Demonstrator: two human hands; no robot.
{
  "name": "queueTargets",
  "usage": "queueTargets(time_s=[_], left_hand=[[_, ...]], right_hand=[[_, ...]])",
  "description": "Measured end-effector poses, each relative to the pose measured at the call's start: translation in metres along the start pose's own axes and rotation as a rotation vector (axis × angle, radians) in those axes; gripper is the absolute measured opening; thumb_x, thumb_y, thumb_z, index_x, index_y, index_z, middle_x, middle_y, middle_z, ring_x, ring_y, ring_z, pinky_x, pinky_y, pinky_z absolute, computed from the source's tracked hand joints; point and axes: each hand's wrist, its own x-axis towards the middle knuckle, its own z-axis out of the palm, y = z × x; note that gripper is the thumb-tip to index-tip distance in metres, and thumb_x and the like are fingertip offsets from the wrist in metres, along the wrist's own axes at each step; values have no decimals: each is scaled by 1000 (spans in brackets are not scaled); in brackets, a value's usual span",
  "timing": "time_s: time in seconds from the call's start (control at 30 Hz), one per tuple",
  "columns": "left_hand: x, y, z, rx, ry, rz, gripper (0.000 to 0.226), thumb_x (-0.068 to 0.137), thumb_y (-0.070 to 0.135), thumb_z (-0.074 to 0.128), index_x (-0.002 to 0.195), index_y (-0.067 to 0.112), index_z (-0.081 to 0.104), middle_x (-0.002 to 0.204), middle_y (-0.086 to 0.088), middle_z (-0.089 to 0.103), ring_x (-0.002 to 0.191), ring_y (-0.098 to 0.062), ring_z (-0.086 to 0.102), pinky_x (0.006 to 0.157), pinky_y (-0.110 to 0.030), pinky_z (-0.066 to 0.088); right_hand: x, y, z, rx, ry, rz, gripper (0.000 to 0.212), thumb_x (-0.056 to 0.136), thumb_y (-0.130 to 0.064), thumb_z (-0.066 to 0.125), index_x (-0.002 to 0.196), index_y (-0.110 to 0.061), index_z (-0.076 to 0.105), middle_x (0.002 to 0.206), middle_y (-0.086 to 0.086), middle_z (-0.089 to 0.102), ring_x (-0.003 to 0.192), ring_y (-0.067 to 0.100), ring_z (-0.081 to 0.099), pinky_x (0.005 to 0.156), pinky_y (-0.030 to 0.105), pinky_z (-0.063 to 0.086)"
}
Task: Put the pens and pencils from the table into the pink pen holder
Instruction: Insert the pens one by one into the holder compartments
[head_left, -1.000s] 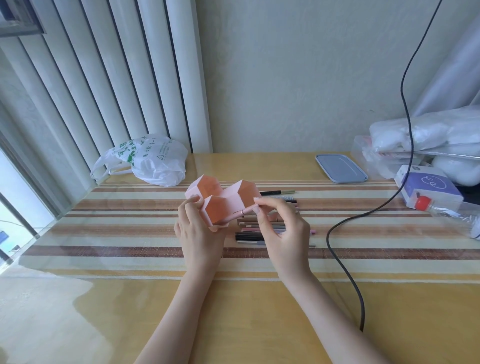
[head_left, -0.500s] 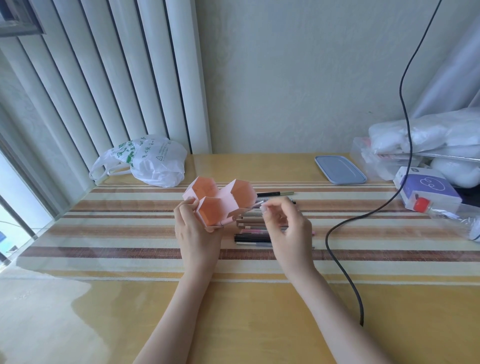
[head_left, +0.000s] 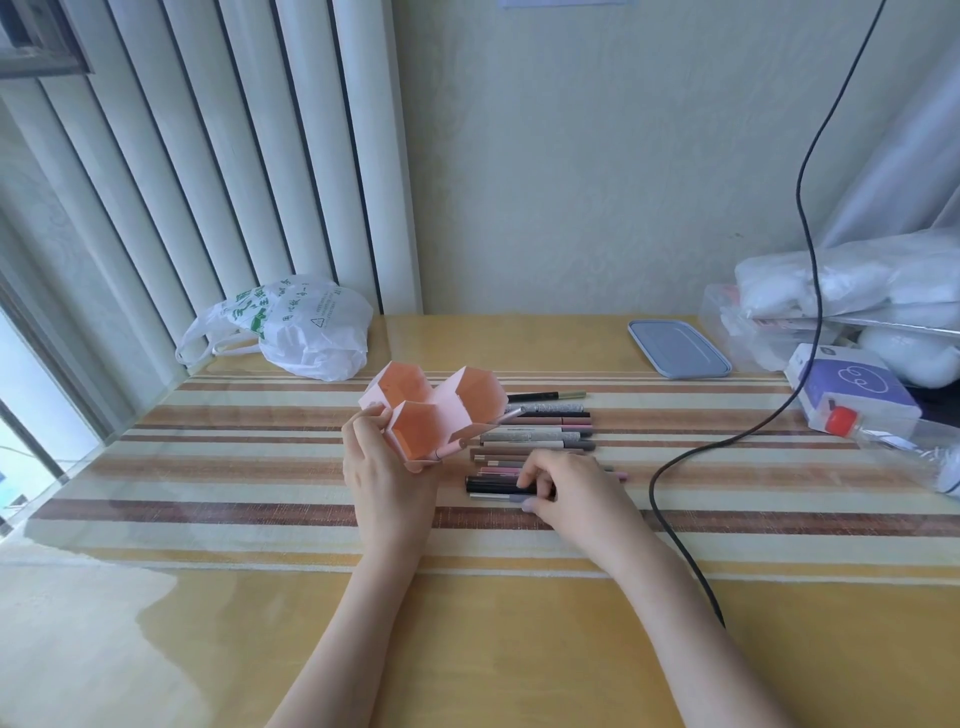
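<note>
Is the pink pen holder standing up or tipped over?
Tipped. The pen holder leans in the left hand, its three openings facing the camera.

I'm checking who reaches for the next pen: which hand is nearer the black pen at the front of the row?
Right. The right hand rests on the black pen, fingertips touching it. The left hand is off to its left, holding the pink pen holder.

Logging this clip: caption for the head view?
Left hand tilts pink pen holder; right hand picks a pen from the row.
</note>
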Motion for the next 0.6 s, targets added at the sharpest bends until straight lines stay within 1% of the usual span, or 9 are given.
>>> queueTargets(time_s=[0.07,0.17,0.2,0.27,0.33,0.43,0.5,0.57,0.6], left_hand=[[0,0,0,3,1,-3,61,61,7,81,110,4,44,119,-13,46,110,-34,44,86,-52,40],[0,-1,0,12,6,0,60,61,4,79,109,4,43,117,-12,46,109,-34,44,85,-50,40],[0,-1,0,15,7,1,60,60,3,79,109,4,43,115,-12,46,108,-34,44,85,-48,39],[0,0,0,20,13,5,59,61,4,79,109,3,44,114,-11,47,107,-34,44,84,-44,38],[0,1,1,26,15,12,59,61,4,79,109,2,44,116,-13,47,108,-34,45,84,-45,38],[0,1,0,36,7,17,60,61,5,80,110,2,45,119,-16,47,109,-36,45,85,-46,38],[0,0,0,36,5,13,62,59,5,80,110,2,45,120,-15,47,110,-36,45,84,-46,38],[1,1,0,32,5,7,63,58,5,81,110,3,45,120,-15,47,110,-36,45,84,-47,39],[1,1,0,31,9,6,63,58,6,81,109,2,45,119,-15,47,110,-36,45,84,-47,39]], right_hand=[[0,3,-1,-6,11,10,11,87,-21,64,92,-24,55,71,-11,49,70,12,51,61,27,43],[0,8,-3,-42,14,25,10,86,-23,65,86,-24,55,67,-15,37,68,8,41,53,21,31],[-1,9,-4,-57,11,25,10,87,-24,65,85,-24,55,70,-15,38,70,8,41,55,21,31],[-1,8,-4,-88,9,17,8,87,-24,64,84,-24,57,80,-12,44,79,10,45,66,24,35],[-1,5,-2,-112,12,8,4,87,-26,64,86,-24,60,89,-8,49,89,13,49,72,27,38],[0,2,1,-118,7,-17,5,86,-27,65,88,-23,65,95,-6,54,99,16,52,81,30,42],[0,0,0,-119,20,-43,5,87,-29,63,87,-24,65,99,-6,58,102,15,50,87,32,41],[0,-2,-5,-91,39,-68,6,89,-32,59,88,-27,62,100,-9,61,100,14,52,88,31,39],[0,-3,-8,-39,38,-75,7,90,-33,59,89,-27,61,98,-11,63,96,14,55,86,30,39]])
